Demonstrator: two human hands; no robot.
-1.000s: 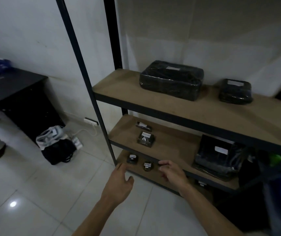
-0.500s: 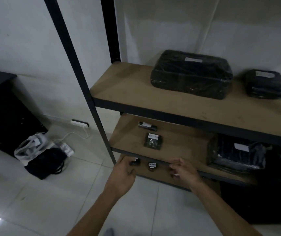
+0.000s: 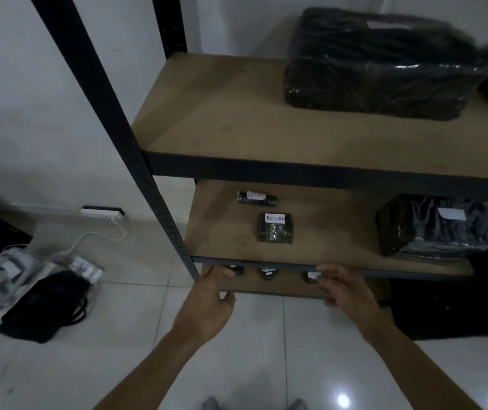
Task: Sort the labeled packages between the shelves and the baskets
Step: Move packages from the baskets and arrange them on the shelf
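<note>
Head view: three small dark packages stand in a row along the front edge of the bottom shelf [image 3: 284, 287], half hidden under the front rail of the middle shelf [image 3: 325, 238]. The left package [image 3: 237, 271] sits near the shelf's front-left corner, just beyond the fingertips of the left hand [image 3: 207, 303], whose thumb and fingers are spread apart and hold nothing. The right package [image 3: 310, 276], showing a white label, lies at the fingertips of the right hand [image 3: 344, 291]; blur hides whether those fingers already pinch it. The middle package [image 3: 267, 273] rests between the two hands. Each outer package lies forward and slightly inward of its own hand, so each hand looks best placed to take the one before it. The packages are too small and shadowed to give a long axis. Above, a flat package marked RETURN [image 3: 275, 229] and a slim package [image 3: 257, 199] lie toward the middle shelf's left end, a large wrapped parcel [image 3: 434, 229] toward its right. A bulky wrapped bundle [image 3: 378, 66] occupies the top shelf [image 3: 222, 113]. On the floor [image 3: 118, 365] to the left lie a power strip [image 3: 102, 213] and a black bag [image 3: 38, 303].
</note>
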